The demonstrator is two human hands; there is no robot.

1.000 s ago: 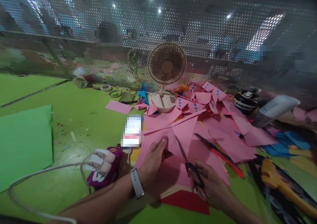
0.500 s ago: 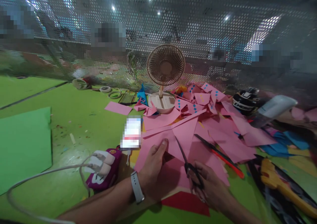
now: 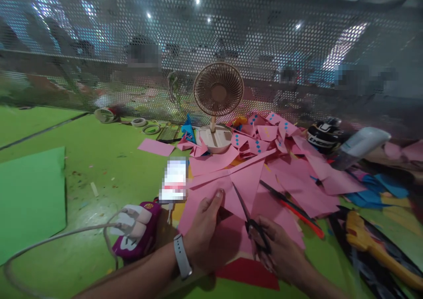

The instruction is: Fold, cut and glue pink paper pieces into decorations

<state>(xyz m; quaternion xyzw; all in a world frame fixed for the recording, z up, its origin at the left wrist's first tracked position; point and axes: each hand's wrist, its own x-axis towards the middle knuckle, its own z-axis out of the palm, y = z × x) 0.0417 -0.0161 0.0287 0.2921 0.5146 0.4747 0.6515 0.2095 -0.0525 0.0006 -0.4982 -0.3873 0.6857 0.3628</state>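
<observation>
My left hand (image 3: 206, 217) is closed on a sheet of pink paper (image 3: 211, 183), its thumb pressed flat on top. In my right hand (image 3: 274, 241) is a pair of black-handled scissors (image 3: 251, 224), with fingers in the loops. One scissor blade lies over the pink paper, pointing up and left along a slit between two parts of the sheet; the other blade is hidden beneath. More pink paper lies under both hands, and a red piece of paper (image 3: 247, 272) shows below them.
A small fan (image 3: 218, 89) stands behind folded pink papers (image 3: 257, 142). To the left are a phone (image 3: 174, 180), a purple power strip (image 3: 139, 230) with plugs, and green paper (image 3: 33, 197). On the right lie a red-and-black cutter (image 3: 294, 208), a yellow glue gun (image 3: 366, 237) and a clear bottle (image 3: 361, 147).
The view has shifted slightly, so everything sits a little lower and further left. My hands, the scissors and the paper keep nearly the same places relative to one another.
</observation>
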